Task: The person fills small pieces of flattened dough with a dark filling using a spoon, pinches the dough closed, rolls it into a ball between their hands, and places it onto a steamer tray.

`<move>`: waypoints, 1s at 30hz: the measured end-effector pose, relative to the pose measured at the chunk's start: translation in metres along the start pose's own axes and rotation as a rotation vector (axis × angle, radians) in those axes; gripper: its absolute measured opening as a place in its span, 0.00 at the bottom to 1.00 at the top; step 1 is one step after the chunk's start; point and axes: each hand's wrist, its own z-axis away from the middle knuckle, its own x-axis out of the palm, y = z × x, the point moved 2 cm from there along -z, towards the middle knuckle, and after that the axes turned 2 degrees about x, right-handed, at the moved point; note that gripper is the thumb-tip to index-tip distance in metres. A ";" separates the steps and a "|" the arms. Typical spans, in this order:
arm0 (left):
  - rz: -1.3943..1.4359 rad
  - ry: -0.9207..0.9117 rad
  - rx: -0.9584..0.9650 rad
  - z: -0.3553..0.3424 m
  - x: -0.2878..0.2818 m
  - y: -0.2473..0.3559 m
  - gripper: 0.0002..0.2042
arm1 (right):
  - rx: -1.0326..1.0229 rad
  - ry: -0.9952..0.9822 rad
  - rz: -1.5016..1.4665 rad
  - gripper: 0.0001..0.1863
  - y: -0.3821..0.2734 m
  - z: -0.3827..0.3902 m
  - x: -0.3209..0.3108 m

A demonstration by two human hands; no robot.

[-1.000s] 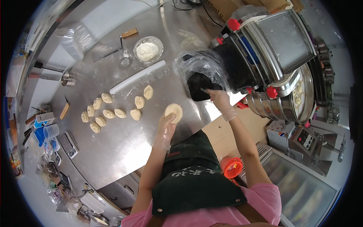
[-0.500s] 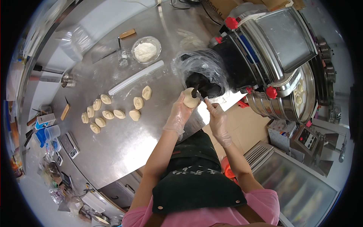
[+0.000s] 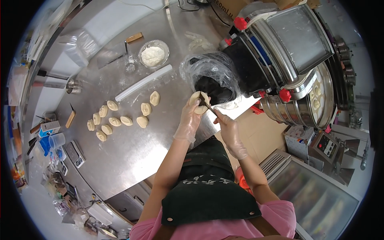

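My left hand (image 3: pixel 189 122), in a clear thin glove, cups a round pale dough wrapper (image 3: pixel 195 97) that curves up at its sides. My gloved right hand (image 3: pixel 229 134) grips a slim filling spatula (image 3: pixel 209 108), its end pressed into the wrapper. How much dark filling lies inside is hidden by the dough and fingers. Just beyond the hands, a black mass of filling (image 3: pixel 215 91) sits in an opened clear plastic bag (image 3: pixel 197 65). On the steel table to the left rest several shaped dough pieces (image 3: pixel 115 121), pale and oval.
A white rolling pin (image 3: pixel 144 82) and a glass bowl of flour (image 3: pixel 153 54) lie farther off. Near them is a wood-handled scraper (image 3: pixel 134 37). A roller machine (image 3: pixel 276 52) with red knobs and stacked steamers (image 3: pixel 288 110) stand at right. A knife (image 3: pixel 71 117) lies left.
The wrapper, flatter before with dark filling showing on it, now folds upward around the spatula's end. My right hand has turned slightly and pushed the spatula into the dough.
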 end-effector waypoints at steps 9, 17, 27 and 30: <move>-0.387 0.180 0.141 0.009 0.004 0.004 0.23 | 0.137 -0.074 -0.206 0.19 -0.026 0.016 -0.001; -0.308 0.190 0.135 0.010 0.007 0.015 0.18 | -0.130 0.038 -0.034 0.23 -0.041 0.020 -0.017; -0.151 0.127 0.041 0.015 0.004 0.036 0.18 | -0.620 0.267 0.784 0.20 -0.056 0.010 -0.013; -0.149 0.137 0.043 0.011 -0.004 0.036 0.19 | -0.620 0.219 0.691 0.20 -0.055 0.010 -0.014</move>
